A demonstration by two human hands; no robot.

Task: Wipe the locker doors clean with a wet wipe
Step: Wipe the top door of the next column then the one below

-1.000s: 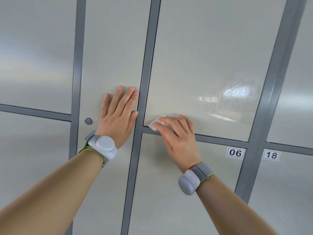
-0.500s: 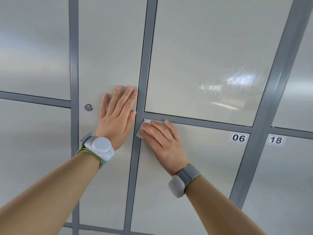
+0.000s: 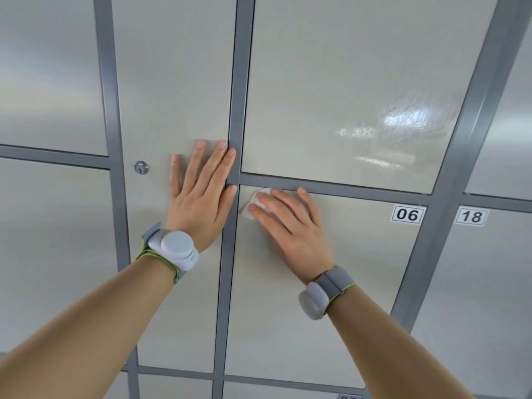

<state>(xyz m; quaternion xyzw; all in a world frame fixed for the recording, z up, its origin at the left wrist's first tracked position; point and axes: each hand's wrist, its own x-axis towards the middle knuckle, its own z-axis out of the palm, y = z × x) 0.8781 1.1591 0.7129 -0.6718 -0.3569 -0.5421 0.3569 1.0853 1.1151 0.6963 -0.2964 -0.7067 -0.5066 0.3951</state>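
Pale grey locker doors fill the view, split by darker grey frame strips. My right hand [image 3: 288,226] presses a white wet wipe [image 3: 254,201] flat against the top left corner of the door numbered 06 [image 3: 359,269]; most of the wipe is hidden under my fingers. My left hand [image 3: 201,197] lies flat, fingers apart, on the tall narrow door [image 3: 172,82] to the left, holding nothing. The door above [image 3: 345,82] shows wet streaks and glare at its right side.
A round keyhole lock [image 3: 141,167] sits on the narrow door left of my left hand. Number labels 06 [image 3: 407,214] and 18 [image 3: 472,216] mark the right doors. A vertical grey frame strip [image 3: 233,110] runs between my hands. Both wrists wear grey bands.
My right hand has slid the wipe down from the bottom edge of the upper door, over the horizontal strip, onto the top left corner of door 06. My left hand stays flat.
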